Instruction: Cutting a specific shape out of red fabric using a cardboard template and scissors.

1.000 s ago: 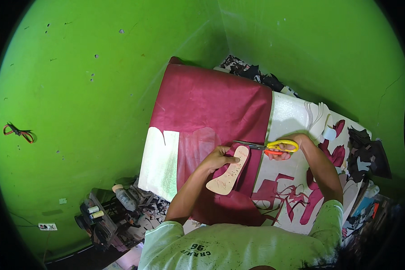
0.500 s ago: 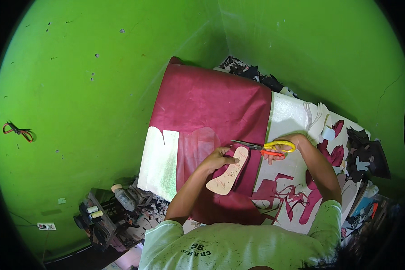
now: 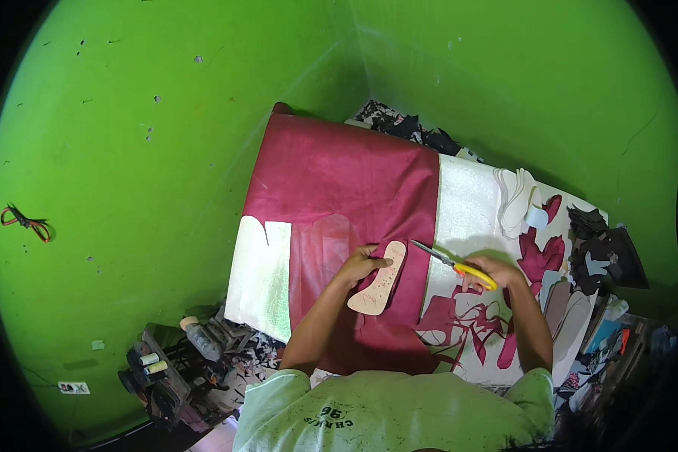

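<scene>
My left hand (image 3: 360, 265) pinches a beige, shoe-part-shaped template (image 3: 380, 283) together with the maroon sheet (image 3: 343, 169) under it, thumb on top. The template is narrow at its far end and widens toward me, with small dark marks on its face. My right hand (image 3: 499, 273) is closed round the yellow and orange handles of a pair of scissors (image 3: 476, 276). Their blades look closed and point up and left, tip just right of the template's far end and apart from it. Fingers beneath the handles are partly hidden.
The maroon sheet drapes over a pale table (image 3: 468, 197). Maroon offcuts (image 3: 474, 328) lie at the right, near cut maroon pieces (image 3: 541, 255) and white foam shapes (image 3: 514, 202). Dark scraps (image 3: 614, 252) sit at the right edge. A cluttered rack (image 3: 169, 369) stands lower left. Green walls rise behind.
The scissors have swung away from the template's far end, and my right hand has turned so the blades point up and left. My left hand still holds the template.
</scene>
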A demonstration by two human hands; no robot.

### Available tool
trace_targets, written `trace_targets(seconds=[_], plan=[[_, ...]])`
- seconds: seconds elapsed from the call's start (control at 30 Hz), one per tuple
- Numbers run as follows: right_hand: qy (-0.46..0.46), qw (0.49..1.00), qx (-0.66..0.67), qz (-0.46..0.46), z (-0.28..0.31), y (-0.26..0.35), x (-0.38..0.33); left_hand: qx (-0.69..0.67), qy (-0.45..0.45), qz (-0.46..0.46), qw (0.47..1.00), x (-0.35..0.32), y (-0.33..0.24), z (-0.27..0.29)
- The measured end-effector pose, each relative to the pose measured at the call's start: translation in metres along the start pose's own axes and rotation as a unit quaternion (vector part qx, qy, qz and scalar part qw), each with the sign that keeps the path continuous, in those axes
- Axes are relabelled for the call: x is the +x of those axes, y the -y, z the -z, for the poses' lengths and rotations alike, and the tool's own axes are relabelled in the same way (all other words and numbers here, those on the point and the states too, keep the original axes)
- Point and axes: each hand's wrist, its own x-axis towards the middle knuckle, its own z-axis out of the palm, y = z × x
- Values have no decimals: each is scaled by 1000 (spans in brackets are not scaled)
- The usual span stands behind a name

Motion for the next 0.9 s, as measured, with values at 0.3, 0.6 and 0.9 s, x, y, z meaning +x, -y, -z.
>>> trace_targets(seconds=[0.3,0.6,0.9], plan=[[-254,925,216,180,-94,-71,-45,17,-1,-9,1000,12,15,-1],[-483,819,191,245,-165,-120,0,14,17,-3,1000,13,16,2],[-521,780,160,309,-175,-105,-14,188,-31,36,981,33,8,10]])
